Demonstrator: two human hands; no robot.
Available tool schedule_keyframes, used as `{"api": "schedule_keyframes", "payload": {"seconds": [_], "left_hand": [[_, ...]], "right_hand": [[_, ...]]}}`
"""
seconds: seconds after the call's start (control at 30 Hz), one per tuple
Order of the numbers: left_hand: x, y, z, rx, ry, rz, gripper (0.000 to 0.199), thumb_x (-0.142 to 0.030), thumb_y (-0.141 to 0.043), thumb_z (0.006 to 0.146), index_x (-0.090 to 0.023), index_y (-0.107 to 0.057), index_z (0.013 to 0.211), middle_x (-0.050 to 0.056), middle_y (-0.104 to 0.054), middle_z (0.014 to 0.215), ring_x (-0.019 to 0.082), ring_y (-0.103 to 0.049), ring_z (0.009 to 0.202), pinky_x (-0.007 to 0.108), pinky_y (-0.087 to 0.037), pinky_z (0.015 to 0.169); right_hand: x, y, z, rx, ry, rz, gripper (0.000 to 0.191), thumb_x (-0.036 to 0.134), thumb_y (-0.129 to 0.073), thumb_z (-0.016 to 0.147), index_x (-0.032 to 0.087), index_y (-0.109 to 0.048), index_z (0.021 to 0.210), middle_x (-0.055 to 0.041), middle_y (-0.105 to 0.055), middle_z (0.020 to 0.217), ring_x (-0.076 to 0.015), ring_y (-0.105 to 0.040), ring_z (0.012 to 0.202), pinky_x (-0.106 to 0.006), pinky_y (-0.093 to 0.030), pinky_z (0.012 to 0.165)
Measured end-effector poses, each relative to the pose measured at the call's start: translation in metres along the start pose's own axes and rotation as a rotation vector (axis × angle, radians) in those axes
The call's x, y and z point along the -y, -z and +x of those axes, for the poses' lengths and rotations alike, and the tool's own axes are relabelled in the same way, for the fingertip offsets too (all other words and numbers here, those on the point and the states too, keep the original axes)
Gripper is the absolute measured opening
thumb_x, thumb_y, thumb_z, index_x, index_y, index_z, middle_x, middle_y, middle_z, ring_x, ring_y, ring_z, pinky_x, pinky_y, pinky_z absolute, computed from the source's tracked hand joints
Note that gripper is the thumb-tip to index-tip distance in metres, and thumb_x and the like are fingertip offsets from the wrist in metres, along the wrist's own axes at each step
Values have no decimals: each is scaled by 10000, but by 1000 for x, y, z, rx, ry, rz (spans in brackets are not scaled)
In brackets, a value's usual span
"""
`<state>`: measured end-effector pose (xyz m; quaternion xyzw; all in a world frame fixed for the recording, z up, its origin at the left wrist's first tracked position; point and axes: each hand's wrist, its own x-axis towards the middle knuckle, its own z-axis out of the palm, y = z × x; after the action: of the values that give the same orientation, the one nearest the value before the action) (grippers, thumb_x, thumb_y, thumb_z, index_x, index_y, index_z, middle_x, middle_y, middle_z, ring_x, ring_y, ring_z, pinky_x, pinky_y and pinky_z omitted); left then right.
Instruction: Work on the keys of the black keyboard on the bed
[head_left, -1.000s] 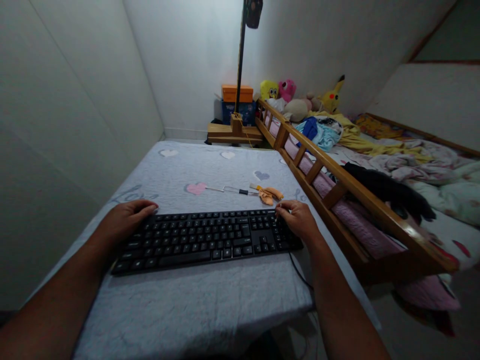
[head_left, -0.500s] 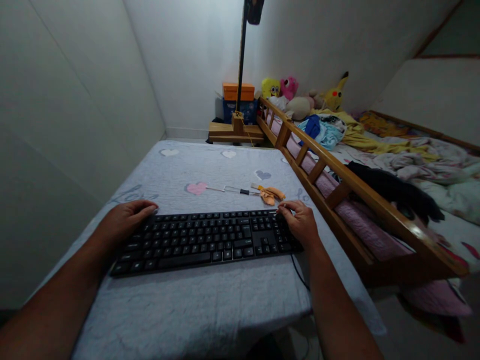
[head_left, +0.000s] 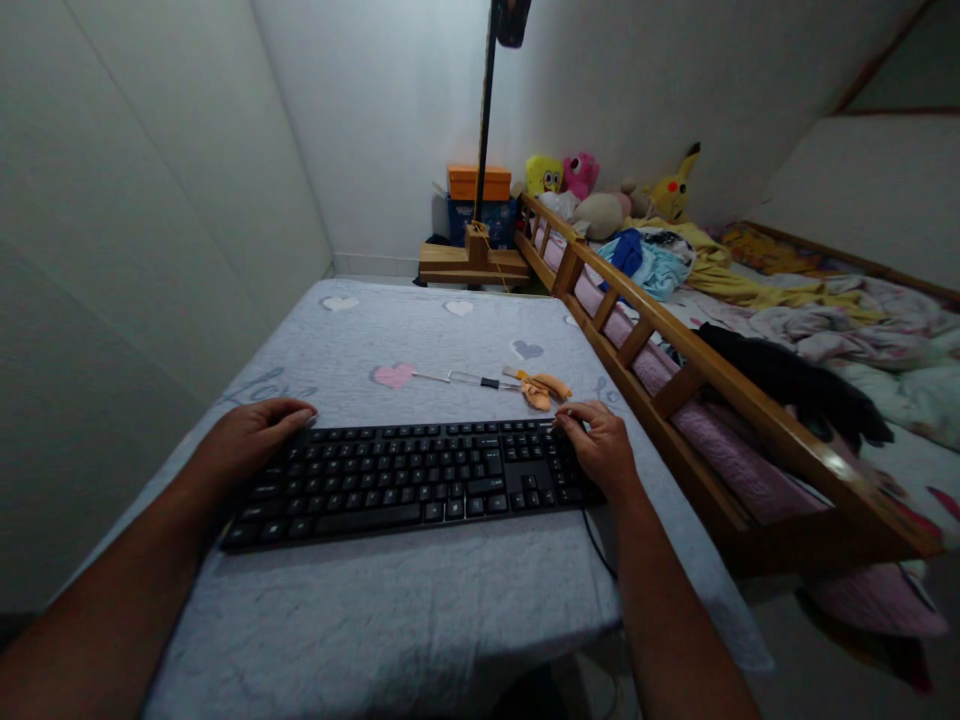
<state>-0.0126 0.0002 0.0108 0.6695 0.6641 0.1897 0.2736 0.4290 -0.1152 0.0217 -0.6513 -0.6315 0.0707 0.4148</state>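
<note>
A black computer keyboard (head_left: pixel 420 475) lies flat on a table covered by a pale blue cloth (head_left: pixel 420 620). My left hand (head_left: pixel 259 435) is closed on its left end, thumb along the top corner. At the opposite end, my right hand (head_left: pixel 600 445) grips the upper right corner with thumb and fingers together. The keyboard's cable (head_left: pixel 598 545) runs down beside my right forearm. Just behind the keyboard are an orange cloth (head_left: pixel 544 388), a small brush (head_left: pixel 513 372) partly against it, and a thin wire tool with a black grip (head_left: pixel 489 383).
A wooden bed rail (head_left: pixel 675 385) runs along the table's right side, with clothes and plush toys on the bed (head_left: pixel 840 330) beyond. Behind the table stands a wooden base (head_left: pixel 474 262) with a black pole (head_left: pixel 486 120), near an orange box (head_left: pixel 478 182). A wall rises at left.
</note>
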Motion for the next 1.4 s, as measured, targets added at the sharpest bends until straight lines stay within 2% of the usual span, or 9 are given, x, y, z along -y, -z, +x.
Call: {"api": "schedule_keyframes", "payload": {"seconds": [0.27, 0.6, 1.1, 1.2, 1.4], "left_hand": [[0, 1, 2, -12, -25, 31, 510, -609, -533, 724, -201, -733, 956, 37, -767, 939, 254, -684, 900, 303, -491, 792], [5, -3, 2, 13, 5, -12, 513, -607, -528, 755, -190, -703, 995, 35, -754, 942, 248, -674, 891, 300, -462, 775], [0, -1, -1, 15, 20, -19, 501, -607, -533, 739, -192, -712, 955, 29, -755, 885, 244, -678, 842, 304, -463, 762], [-1, -1, -1, -5, 9, -3, 494, -598, -536, 731, -200, -715, 962, 31, -758, 926, 253, -676, 890, 310, -467, 788], [3, -1, 2, -8, -9, 13, 499, -606, -524, 740, -198, -710, 958, 26, -753, 900, 245, -675, 867, 296, -471, 759]], "right_hand": [[-3, 2, -1, -21, -17, -28, 177, 296, -599, 842, 217, -754, 813, -74, -720, 851, -240, -649, 851, -379, -476, 842], [0, -7, -3, 22, 20, 0, 178, 301, -593, 869, 239, -759, 865, -67, -689, 846, -244, -644, 869, -393, -477, 834], [3, -4, -7, 70, 54, 45, 157, 282, -587, 869, 236, -727, 814, -57, -696, 824, -238, -638, 865, -382, -487, 815], [2, -5, -6, 56, 43, 36, 159, 299, -594, 877, 238, -737, 842, -62, -695, 846, -238, -636, 873, -385, -484, 826], [-1, -7, -5, 24, 37, 15, 166, 309, -599, 876, 243, -751, 873, -64, -689, 846, -242, -638, 862, -399, -481, 827]]}}
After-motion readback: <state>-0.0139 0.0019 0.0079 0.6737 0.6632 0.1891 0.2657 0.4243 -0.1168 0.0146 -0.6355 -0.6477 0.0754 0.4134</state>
